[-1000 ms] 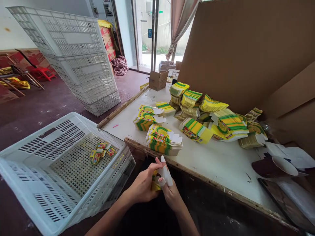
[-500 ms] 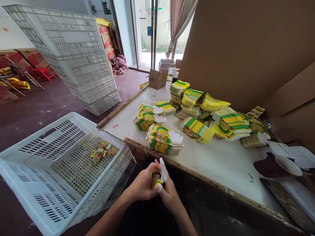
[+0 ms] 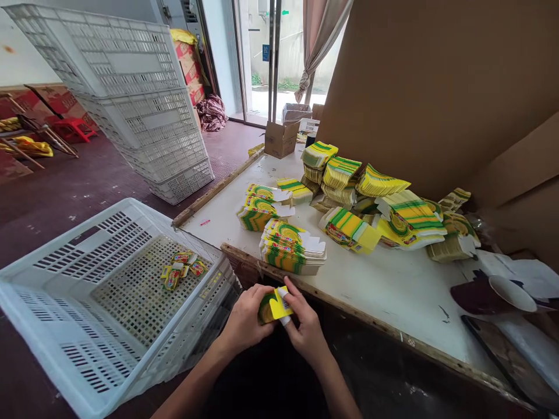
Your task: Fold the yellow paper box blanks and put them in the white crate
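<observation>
Both hands meet just below the table's front edge around one small yellow-and-green carton [image 3: 273,305]. My left hand [image 3: 245,321] grips its left side with curled fingers. My right hand [image 3: 304,326] pinches the carton's right end, pressing on a white flap. Directly above, on the white table [image 3: 384,291], lies a stack of flat yellow-green carton blanks [image 3: 290,247]. Two more stacks [image 3: 260,208] sit further back. A white plastic crate [image 3: 74,314] at my left holds a few folded cartons [image 3: 181,267].
A heap of bundled carton blanks [image 3: 384,209] fills the table's back right against brown cardboard sheets [image 3: 437,87]. White crates [image 3: 131,105] lean stacked on the floor at left. A small cardboard box [image 3: 279,139] stands at the table's far end. A dark bowl [image 3: 493,291] sits right.
The carton has been turned and its upright white flap folded down; the yellow face now shows. Both hands have risen slightly towards the table edge.
</observation>
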`<state>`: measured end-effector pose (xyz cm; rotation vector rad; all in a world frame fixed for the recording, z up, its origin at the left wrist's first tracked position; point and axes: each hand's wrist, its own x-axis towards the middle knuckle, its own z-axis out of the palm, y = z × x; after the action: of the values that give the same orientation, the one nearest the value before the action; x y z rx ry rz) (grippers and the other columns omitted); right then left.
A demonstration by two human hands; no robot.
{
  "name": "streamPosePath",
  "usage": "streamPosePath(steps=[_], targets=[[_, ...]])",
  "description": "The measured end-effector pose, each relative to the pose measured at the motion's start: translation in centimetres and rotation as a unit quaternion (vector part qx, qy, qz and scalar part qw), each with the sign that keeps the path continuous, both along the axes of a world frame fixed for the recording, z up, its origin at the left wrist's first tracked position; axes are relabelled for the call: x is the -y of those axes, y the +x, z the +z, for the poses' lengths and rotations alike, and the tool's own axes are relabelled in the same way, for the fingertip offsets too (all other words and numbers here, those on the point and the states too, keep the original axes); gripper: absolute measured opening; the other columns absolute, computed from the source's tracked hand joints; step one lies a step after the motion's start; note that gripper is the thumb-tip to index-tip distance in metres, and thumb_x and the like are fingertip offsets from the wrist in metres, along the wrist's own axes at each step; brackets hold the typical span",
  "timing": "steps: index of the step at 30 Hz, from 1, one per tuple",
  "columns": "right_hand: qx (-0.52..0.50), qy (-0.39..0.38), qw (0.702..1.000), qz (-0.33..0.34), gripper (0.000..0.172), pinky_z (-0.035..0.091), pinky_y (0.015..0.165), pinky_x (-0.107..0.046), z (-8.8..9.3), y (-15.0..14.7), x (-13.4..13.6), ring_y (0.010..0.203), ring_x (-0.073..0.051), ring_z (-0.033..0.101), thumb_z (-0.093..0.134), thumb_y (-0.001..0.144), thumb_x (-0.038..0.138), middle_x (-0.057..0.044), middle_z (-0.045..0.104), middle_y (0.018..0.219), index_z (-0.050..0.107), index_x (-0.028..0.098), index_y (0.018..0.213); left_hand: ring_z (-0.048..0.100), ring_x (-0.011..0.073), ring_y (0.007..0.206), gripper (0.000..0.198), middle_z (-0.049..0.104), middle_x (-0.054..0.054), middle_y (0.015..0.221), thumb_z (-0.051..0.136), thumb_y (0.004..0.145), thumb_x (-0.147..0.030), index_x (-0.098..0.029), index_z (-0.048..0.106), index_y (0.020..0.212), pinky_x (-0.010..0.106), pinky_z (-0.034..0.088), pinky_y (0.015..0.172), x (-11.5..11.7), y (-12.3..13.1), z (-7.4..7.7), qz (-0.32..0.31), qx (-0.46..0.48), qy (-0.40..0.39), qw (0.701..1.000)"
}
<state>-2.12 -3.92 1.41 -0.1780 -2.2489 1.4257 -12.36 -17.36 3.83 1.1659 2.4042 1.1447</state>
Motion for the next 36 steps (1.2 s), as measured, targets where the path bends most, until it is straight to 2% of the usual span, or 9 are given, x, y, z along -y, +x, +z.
streamPosePath(steps=[9, 14, 18, 22, 25, 27, 29, 31, 36], targets=[[0.130, 0.022, 0.980, 0.149, 0.021, 0.046, 0.100, -0.041, 2.9, 0.5, -2.7, 0.122, -0.028, 0.055, 0.067, 0.078, 0.026, -0.015, 0.056, 0.135, 0.073, 0.022, 0.097, 0.065, 0.0202, 0.087, 0.046, 0.069, 0.004, 0.098, 0.069, 0.058, -0.022, -0.021, 0.062, 0.104, 0.032, 0.051, 0.080, 0.0, -1.3, 1.8, -0.095, 0.044, -0.039, 0.994], [0.118, -0.010, 0.992, 0.053, 0.022, 0.044, 0.101, -0.044, 2.0, 0.1, -2.1, 0.127, -0.030, 0.051, 0.068, 0.073, 0.019, -0.016, 0.047, 0.143, 0.074, 0.021, 0.094, 0.065, 0.0220, 0.091, 0.050, 0.068, 0.006, 0.101, 0.066, 0.057, -0.017, -0.021, 0.061, 0.106, 0.033, 0.051, 0.081, -0.6, -1.4, 2.1, -0.079, 0.018, -0.042, 0.996], [0.098, -0.048, 0.993, 0.054, 0.028, 0.044, 0.102, -0.042, 1.8, -0.6, -0.9, 0.124, -0.027, 0.054, 0.066, 0.073, 0.018, -0.013, 0.051, 0.140, 0.071, 0.023, 0.100, 0.064, 0.0200, 0.089, 0.050, 0.067, 0.005, 0.100, 0.066, 0.060, -0.019, -0.021, 0.058, 0.109, 0.031, 0.051, 0.080, -0.6, -1.1, 1.8, -0.072, 0.048, -0.020, 0.996], [0.080, -0.025, 0.996, 0.021, 0.052, 0.040, 0.107, -0.044, 2.7, -2.1, 0.1, 0.130, -0.026, 0.047, 0.064, 0.072, 0.017, -0.012, 0.049, 0.141, 0.057, 0.022, 0.123, 0.064, 0.0203, 0.092, 0.048, 0.067, 0.005, 0.103, 0.065, 0.062, -0.020, -0.021, 0.057, 0.110, 0.033, 0.052, 0.082, 1.3, -2.7, 1.2, -0.022, 0.050, -0.009, 0.998], [0.052, 0.021, 0.998, -0.030, 0.055, 0.044, 0.104, -0.042, 3.9, -3.9, -1.0, 0.124, -0.025, 0.052, 0.064, 0.075, 0.022, -0.012, 0.055, 0.134, 0.052, 0.020, 0.129, 0.064, 0.0248, 0.097, 0.049, 0.067, 0.007, 0.107, 0.066, 0.068, -0.035, -0.022, 0.056, 0.114, 0.041, 0.051, 0.088, 4.6, -5.6, 1.0, 0.111, -0.016, -0.010, 0.994], [0.038, 0.072, 0.992, -0.100, 0.042, 0.045, 0.101, -0.042, 4.8, -5.3, -2.7, 0.114, -0.025, 0.058, 0.058, 0.081, 0.023, -0.011, 0.064, 0.120, 0.056, 0.021, 0.123, 0.057, 0.0343, 0.112, 0.062, 0.063, 0.013, 0.116, 0.070, 0.063, -0.048, -0.019, 0.055, 0.116, 0.054, 0.043, 0.098, 7.1, -7.5, 0.9, 0.247, -0.127, -0.008, 0.960], [0.041, 0.134, 0.976, -0.164, 0.037, 0.043, 0.101, -0.045, 5.6, -6.7, -4.5, 0.113, -0.026, 0.058, 0.053, 0.083, 0.021, -0.011, 0.065, 0.118, 0.058, 0.021, 0.120, 0.053, 0.0368, 0.117, 0.067, 0.061, 0.016, 0.120, 0.067, 0.064, -0.058, -0.017, 0.055, 0.116, 0.057, 0.040, 0.101, 8.9, -8.7, 0.6, 0.319, -0.180, 0.004, 0.931], [0.099, 0.191, 0.958, -0.192, 0.038, 0.041, 0.102, -0.047, 6.1, -7.9, -5.9, 0.113, -0.028, 0.057, 0.053, 0.081, 0.017, -0.012, 0.065, 0.118, 0.059, 0.018, 0.119, 0.060, 0.0339, 0.106, 0.062, 0.065, 0.014, 0.110, 0.061, 0.068, -0.064, -0.019, 0.059, 0.110, 0.055, 0.045, 0.096, 9.5, -8.9, 0.1, 0.320, -0.161, 0.025, 0.933], [0.250, 0.242, 0.923, -0.166, 0.036, 0.042, 0.095, -0.038, 7.3, -9.5, -6.2, 0.109, -0.026, 0.058, 0.051, 0.080, 0.008, -0.013, 0.067, 0.112, 0.062, 0.016, 0.114, 0.067, 0.0275, 0.092, 0.045, 0.071, 0.008, 0.094, 0.057, 0.074, -0.061, -0.022, 0.067, 0.096, 0.047, 0.054, 0.086, 6.5, -6.3, -1.5, 0.184, -0.020, 0.058, 0.981]])
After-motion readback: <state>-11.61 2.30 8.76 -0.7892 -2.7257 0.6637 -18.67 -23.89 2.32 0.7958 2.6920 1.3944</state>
